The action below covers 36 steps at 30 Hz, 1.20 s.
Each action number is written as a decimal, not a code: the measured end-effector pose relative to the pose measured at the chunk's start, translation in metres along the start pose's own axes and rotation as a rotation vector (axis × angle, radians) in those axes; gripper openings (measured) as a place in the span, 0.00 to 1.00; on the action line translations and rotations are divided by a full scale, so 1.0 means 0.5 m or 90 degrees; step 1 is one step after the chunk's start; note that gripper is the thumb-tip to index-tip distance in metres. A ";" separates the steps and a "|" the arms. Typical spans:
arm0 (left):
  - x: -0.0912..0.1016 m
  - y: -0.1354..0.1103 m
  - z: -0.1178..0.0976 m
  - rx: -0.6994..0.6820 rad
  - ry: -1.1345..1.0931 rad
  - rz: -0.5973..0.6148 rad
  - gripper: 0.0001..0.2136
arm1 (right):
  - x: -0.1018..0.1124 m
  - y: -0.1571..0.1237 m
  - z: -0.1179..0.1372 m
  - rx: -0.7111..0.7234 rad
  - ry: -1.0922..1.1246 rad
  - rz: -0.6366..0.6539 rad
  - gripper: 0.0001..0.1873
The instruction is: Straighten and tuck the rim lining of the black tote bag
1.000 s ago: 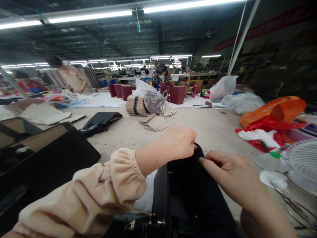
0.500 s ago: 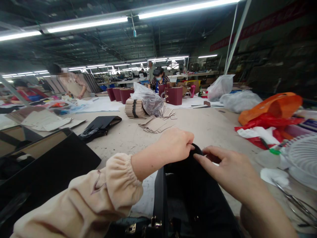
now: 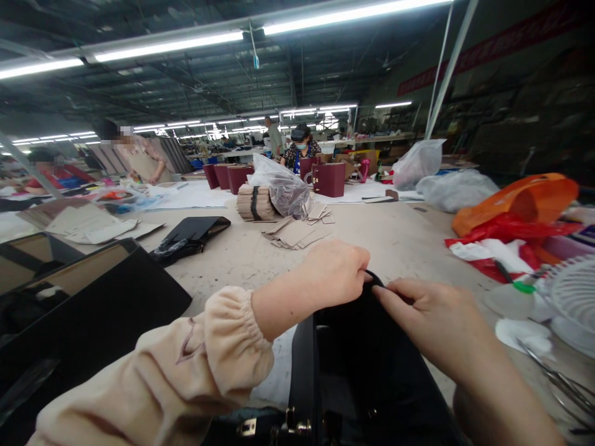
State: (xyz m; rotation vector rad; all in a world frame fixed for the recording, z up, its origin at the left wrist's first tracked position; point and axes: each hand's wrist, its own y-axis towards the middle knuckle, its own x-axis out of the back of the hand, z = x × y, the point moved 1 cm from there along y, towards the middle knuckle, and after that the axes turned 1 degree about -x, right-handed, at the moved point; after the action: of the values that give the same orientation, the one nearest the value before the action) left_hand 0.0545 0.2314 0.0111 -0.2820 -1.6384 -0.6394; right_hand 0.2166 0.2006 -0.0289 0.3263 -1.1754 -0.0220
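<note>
Head view: the left grip (image 3: pixel 338 272) clasped the black bag (image 3: pixel 372 365) by its far rim (image 3: pixel 375 278); the right grip (image 3: pixel 430 322) pinched that rim just beside it.

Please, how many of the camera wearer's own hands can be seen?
2: the left hand grips the black bag at its far rim; the right hand pinches the rim beside it. Some fingers are hidden.

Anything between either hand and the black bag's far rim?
Nothing visible. The left hand grips the far rim of the black bag and the right hand has its thumb at that rim, just beside. The white fan stands off to the right, out of the way.
</note>
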 end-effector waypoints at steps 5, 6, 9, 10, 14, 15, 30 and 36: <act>0.000 0.004 -0.003 0.015 -0.015 0.010 0.09 | -0.001 0.001 -0.003 0.013 -0.001 -0.015 0.20; -0.001 0.005 -0.004 0.017 -0.019 0.012 0.09 | 0.000 0.002 -0.003 0.012 -0.006 -0.015 0.20; -0.002 0.005 -0.004 0.023 -0.042 0.015 0.08 | 0.002 0.003 -0.006 0.006 -0.017 -0.011 0.20; -0.001 0.003 -0.003 0.027 -0.061 0.016 0.08 | 0.003 0.003 -0.008 0.002 -0.017 -0.008 0.19; 0.009 -0.022 0.005 0.062 -0.120 0.040 0.18 | 0.006 0.005 -0.020 -0.007 -0.008 0.002 0.19; 0.012 -0.030 0.006 0.070 -0.113 0.057 0.17 | 0.006 0.006 -0.023 -0.006 -0.005 0.002 0.19; 0.022 -0.050 0.010 0.130 -0.004 0.133 0.07 | 0.002 0.011 0.011 -0.001 0.001 -0.012 0.18; 0.023 -0.054 0.015 0.133 -0.017 0.150 0.08 | 0.002 0.015 0.027 -0.029 0.006 -0.001 0.18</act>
State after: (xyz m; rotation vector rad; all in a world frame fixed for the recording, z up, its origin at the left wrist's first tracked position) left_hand 0.0320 0.2113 0.0152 -0.3257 -1.6521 -0.2860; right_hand 0.2035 0.2045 -0.0215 0.2868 -1.1629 -0.0491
